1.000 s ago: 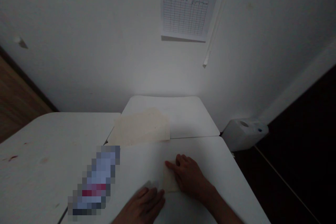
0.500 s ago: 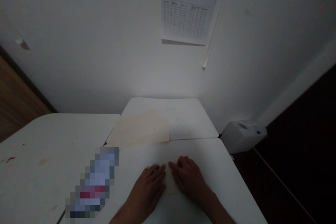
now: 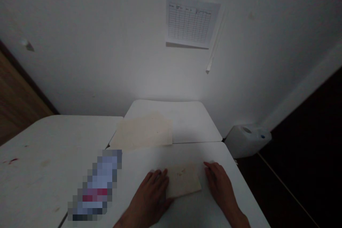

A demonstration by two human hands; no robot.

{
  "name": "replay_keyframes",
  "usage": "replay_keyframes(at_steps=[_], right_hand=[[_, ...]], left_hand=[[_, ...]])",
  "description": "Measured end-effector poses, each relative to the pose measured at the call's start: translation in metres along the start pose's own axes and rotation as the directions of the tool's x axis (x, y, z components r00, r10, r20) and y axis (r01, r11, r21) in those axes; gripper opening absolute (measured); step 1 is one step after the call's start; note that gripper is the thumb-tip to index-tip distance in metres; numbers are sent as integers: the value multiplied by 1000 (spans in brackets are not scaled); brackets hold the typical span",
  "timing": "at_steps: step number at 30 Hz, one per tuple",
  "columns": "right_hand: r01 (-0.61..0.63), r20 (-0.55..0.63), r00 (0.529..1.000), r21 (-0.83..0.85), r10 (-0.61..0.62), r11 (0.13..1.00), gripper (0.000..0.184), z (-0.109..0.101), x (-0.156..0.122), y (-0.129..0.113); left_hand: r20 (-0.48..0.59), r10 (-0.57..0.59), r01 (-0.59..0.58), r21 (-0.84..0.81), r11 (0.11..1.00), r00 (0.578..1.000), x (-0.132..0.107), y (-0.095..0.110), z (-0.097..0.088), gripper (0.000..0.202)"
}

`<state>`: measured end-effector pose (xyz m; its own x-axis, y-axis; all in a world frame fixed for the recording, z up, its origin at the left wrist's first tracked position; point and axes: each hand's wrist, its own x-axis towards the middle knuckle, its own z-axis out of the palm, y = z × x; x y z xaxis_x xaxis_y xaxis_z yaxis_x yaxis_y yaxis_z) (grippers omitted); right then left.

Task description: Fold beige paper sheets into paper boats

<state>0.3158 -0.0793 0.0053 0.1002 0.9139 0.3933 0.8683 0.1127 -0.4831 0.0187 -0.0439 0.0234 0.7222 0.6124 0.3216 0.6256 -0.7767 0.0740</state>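
Observation:
A small folded beige cloth (image 3: pixel 184 181) lies flat on the white table (image 3: pixel 128 199), with a few brownish marks near its upper middle. My left hand (image 3: pixel 152 192) rests palm down at its left edge; the fingertips touch that edge and the thumb reaches the lower left corner. To the right of the cloth, a short gap away, my right hand (image 3: pixel 220 181) hovers or rests low over the table with its fingers stretched forward and nothing in them.
A larger beige cloth (image 3: pixel 144 131) is spread flat across the tabletop seam further back. A pixelated object (image 3: pixel 98 181) lies left of my left hand. A whitish plastic container (image 3: pixel 243 144) stands beyond the table's right edge. A printed sheet (image 3: pixel 191 21) hangs on the wall.
My right hand has moved right, off the folded cloth, uncovering most of it. My left hand has stayed at the left side of the cloth.

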Motion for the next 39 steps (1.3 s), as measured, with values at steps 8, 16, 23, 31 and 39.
replay_keyframes(at_steps=[8, 16, 23, 31, 39], right_hand=[[-186, 53, 983, 268, 178, 945, 32, 0, -14, -16], [-428, 146, 898, 511, 416, 745, 51, 1, -16, -35], [-387, 196, 898, 777, 394, 496, 61, 15, -6, -66], [-337, 195, 904, 873, 380, 353, 70, 34, 16, -96], [-316, 234, 934, 893, 269, 321, 75, 48, 6, -97]], left_hand=[[-78, 147, -137, 119, 983, 986, -1, 9, -5, 20], [-224, 0, -12, -56, 998, 974, 8, 13, -6, 26], [-243, -449, 278, -514, 811, 860, 22, 20, -17, 25], [-196, -604, 315, -707, 633, 772, 28, 26, -14, 22], [-225, -543, 247, -708, 662, 809, 16, 33, -8, 15]])
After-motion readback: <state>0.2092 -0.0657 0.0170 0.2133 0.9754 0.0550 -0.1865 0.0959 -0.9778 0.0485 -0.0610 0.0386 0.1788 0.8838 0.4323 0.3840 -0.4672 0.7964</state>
